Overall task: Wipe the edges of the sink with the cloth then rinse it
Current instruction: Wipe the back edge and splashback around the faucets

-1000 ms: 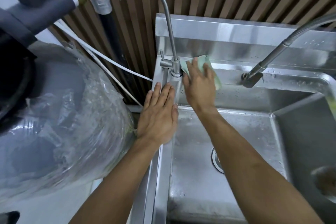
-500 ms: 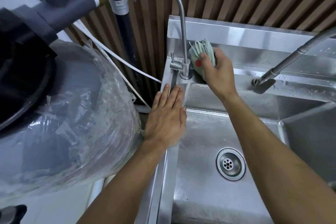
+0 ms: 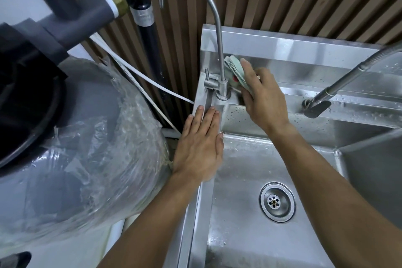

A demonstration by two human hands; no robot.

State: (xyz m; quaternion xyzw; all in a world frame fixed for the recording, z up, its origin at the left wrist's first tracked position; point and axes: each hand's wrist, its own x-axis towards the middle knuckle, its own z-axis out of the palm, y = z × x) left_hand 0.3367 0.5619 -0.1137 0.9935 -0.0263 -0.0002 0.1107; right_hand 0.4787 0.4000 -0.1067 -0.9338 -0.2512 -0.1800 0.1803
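A pale green cloth (image 3: 236, 72), bunched into folds, is pressed against the back ledge of a stainless steel sink (image 3: 250, 180), just right of the base of a tall gooseneck faucet (image 3: 219, 54). The right hand (image 3: 264, 98) grips the cloth, fingers curled closed around it. The left hand (image 3: 199, 148) lies flat and open, holding nothing, on the sink's left rim in front of the faucet. A round drain (image 3: 276, 201) sits in the wet basin, forward and right of the faucet. A second, flexible sprayer faucet (image 3: 339, 82) stands farther right. Left of the faucet is a large grey tank (image 3: 76, 148) wrapped in clear plastic.
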